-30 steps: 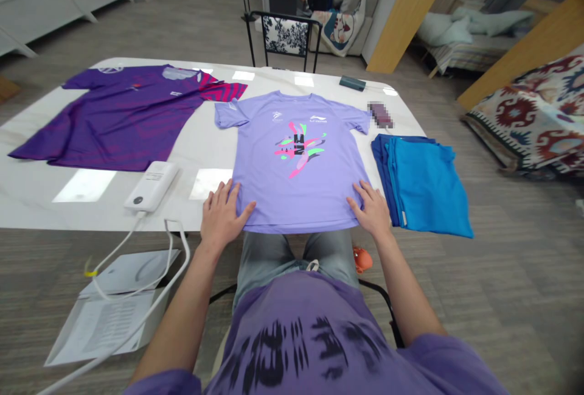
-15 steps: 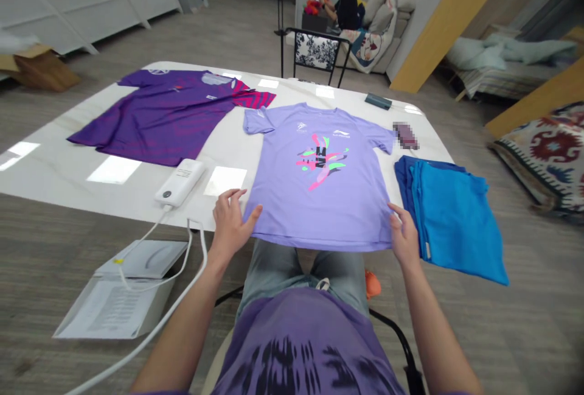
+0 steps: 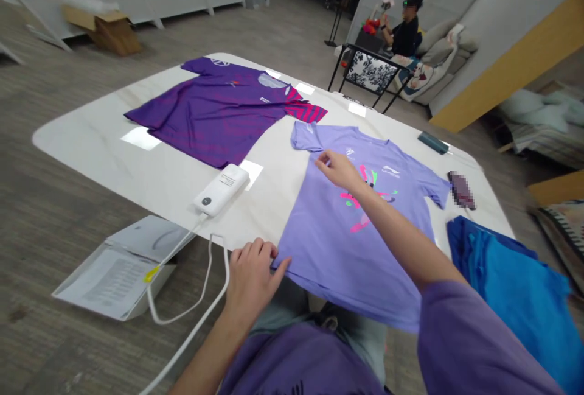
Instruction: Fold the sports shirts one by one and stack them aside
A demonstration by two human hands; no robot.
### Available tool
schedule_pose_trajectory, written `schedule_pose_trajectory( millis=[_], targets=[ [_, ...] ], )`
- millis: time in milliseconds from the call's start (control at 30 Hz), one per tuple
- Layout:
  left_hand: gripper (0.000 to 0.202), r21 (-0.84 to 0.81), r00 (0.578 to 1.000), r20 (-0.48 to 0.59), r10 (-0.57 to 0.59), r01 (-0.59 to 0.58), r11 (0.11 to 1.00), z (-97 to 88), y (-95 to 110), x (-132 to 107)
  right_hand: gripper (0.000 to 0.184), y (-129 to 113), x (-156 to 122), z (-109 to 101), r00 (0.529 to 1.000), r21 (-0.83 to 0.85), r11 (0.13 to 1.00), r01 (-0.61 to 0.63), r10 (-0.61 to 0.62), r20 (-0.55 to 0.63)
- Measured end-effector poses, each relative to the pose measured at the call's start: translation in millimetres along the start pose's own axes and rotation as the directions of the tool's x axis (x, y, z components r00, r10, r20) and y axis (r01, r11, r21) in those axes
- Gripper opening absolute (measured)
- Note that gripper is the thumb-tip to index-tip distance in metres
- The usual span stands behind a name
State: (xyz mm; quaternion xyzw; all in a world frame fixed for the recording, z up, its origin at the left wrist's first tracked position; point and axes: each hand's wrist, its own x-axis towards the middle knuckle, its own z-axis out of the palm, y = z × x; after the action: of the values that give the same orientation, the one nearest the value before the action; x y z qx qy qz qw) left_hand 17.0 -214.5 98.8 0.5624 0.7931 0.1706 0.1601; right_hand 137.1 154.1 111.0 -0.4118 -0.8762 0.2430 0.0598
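Observation:
A lilac T-shirt (image 3: 333,243) with a colourful chest print lies flat on the white table (image 3: 114,145), its hem hanging over the near edge. My left hand (image 3: 253,273) is closed at the shirt's bottom left corner, thumb on top of the hem. My right hand (image 3: 337,170) reaches across my body and rests on the upper chest of the shirt near its left sleeve, fingers stretched out.
A dark purple shirt (image 3: 214,115) lies spread at the far left. A white power bank (image 3: 221,190) with a cable (image 3: 214,273) sits beside the lilac shirt. Blue garments (image 3: 511,285) lie at the right. A white box (image 3: 118,267) is on the floor. A person (image 3: 404,30) sits beyond a chair (image 3: 369,72).
My right hand left the shirt's bottom right corner and crossed to the upper left chest. My left hand stayed at the bottom left corner. The view swung to the left.

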Motion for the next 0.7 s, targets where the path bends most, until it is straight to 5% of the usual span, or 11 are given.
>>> schedule_pose_trajectory(
  millis=[133, 233, 367, 500, 600, 700],
  targets=[
    [0.023, -0.055, 0.997, 0.065, -0.028, 0.032, 0.998, -2.9, 2, 1, 0.047, -28, 145, 39, 0.981, -0.132, 0.972, -0.195, 0.195, -0.018],
    [0.019, -0.118, 0.995, 0.096, -0.027, 0.038, 0.992, -1.3, 3, 1, 0.071, -34, 201, 62, 0.957, -0.196, 0.938, -0.287, 0.291, -0.013],
    [0.015, -0.297, 0.998, 0.066, 0.011, 0.009, 0.955, 6.6, 3, 4, 0.05, -26, 222, 80, 0.949, -0.229, 0.931, -0.286, 0.308, 0.068],
    [0.013, -0.556, 0.997, -0.046, 0.062, -0.077, 0.827, 15.7, 12, 8, 0.041, -13, 222, 79, 0.976, -0.183, 0.967, -0.176, 0.196, 0.097],
    [0.015, -0.665, 0.986, -0.154, 0.064, -0.151, 0.732, 18.0, 27, 10, 0.037, -1, 219, 61, 0.985, -0.031, 0.985, -0.171, 0.171, 0.015],
    [0.021, -0.675, 0.959, -0.26, 0.113, -0.264, 0.688, 14.9, 49, 12, 0.032, 20, 209, 24, 0.963, 0.323, 0.917, -0.233, 0.263, -0.053]
  ],
)
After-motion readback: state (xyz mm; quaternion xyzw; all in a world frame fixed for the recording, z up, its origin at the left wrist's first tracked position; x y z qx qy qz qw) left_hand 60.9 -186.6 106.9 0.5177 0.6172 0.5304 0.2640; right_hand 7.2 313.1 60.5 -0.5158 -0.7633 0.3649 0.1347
